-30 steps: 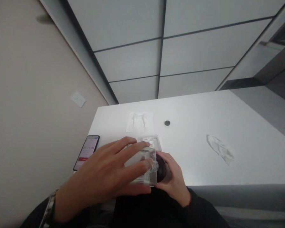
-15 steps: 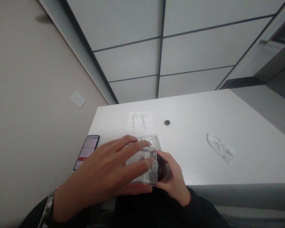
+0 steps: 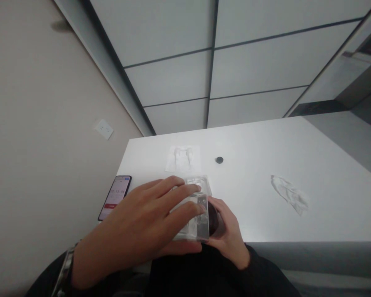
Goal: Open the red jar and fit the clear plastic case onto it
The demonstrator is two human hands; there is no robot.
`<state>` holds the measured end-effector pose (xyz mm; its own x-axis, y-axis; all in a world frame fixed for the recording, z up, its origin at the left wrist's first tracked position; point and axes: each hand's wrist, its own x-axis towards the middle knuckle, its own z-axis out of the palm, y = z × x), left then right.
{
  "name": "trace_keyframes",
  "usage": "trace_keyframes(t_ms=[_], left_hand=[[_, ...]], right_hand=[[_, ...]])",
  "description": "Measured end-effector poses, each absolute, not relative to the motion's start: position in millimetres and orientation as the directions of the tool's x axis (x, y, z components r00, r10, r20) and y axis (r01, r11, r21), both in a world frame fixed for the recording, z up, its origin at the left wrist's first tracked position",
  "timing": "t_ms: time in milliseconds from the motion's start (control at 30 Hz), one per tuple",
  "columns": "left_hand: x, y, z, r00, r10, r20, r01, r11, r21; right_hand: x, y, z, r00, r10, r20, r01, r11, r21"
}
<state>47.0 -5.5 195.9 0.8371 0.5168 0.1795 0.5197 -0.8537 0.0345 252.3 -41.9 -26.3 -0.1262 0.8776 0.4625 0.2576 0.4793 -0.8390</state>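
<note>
A clear plastic box (image 3: 193, 231) is at the table's near edge, with its lid part (image 3: 205, 183) tilted beyond it. My left hand (image 3: 148, 218) lies over the box, its fingertips on the clear plastic and its thumb along the near side. On the right, my right hand (image 3: 230, 231) is wrapped round a dark round object (image 3: 214, 218) pressed close to the box's right side. Part of that object is hidden by the box and the fingers.
On the white table (image 3: 253, 165) lie a phone (image 3: 114, 198) at the left, white earphones (image 3: 183, 156) on a pale sheet, a small dark disc (image 3: 219, 160) and a crumpled clear wrapper (image 3: 289, 194). White panels stand behind.
The whole view has shifted slightly. The box sits a little further right over the dark object, covering more of it. Both hands keep their hold.
</note>
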Motion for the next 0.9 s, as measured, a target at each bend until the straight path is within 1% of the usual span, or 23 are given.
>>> trace_keyframes(t_ms=[500, 767, 900], left_hand=[[55.0, -2.9, 202.7, 0.846, 0.499, 0.189, 0.506, -0.863, 0.016], [56.8, -2.6, 203.6, 0.847, 0.496, 0.193, 0.504, -0.863, 0.005], [57.2, -3.5, 204.8, 0.852, 0.494, 0.173, 0.500, -0.866, 0.010]], right_hand=[[250.9, -42.1, -25.8, -0.123, 0.875, 0.468, 0.273, 0.483, -0.832], [250.0, -41.4, -24.5, -0.110, 0.861, 0.496, 0.285, 0.505, -0.815], [249.7, -41.2, -25.1, -0.108, 0.864, 0.492, 0.287, 0.500, -0.817]])
